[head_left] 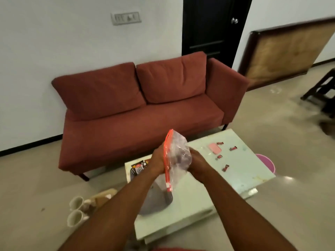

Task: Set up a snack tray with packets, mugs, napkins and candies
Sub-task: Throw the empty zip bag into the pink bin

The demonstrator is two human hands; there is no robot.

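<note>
Both hands hold a clear zip bag (178,156) with an orange-red seal strip, upright above the low white table (199,201). My left hand (158,160) grips the seal edge. My right hand (196,163) clasps the bag's side. Under the bag a grey tray (154,203) lies on the table, partly hidden by my arms. A dark snack packet (138,168) rests at the table's far left. Several red-wrapped candies (225,167) and a pink napkin (214,148) lie on the table's right part. Two white mugs (75,211) lie on the floor at the left.
A red sofa (145,109) stands close behind the table. A pink stool (266,163) sits at the table's right edge. A tan item (103,197) lies on the floor beside the mugs. A dark door and a wooden chair are farther back.
</note>
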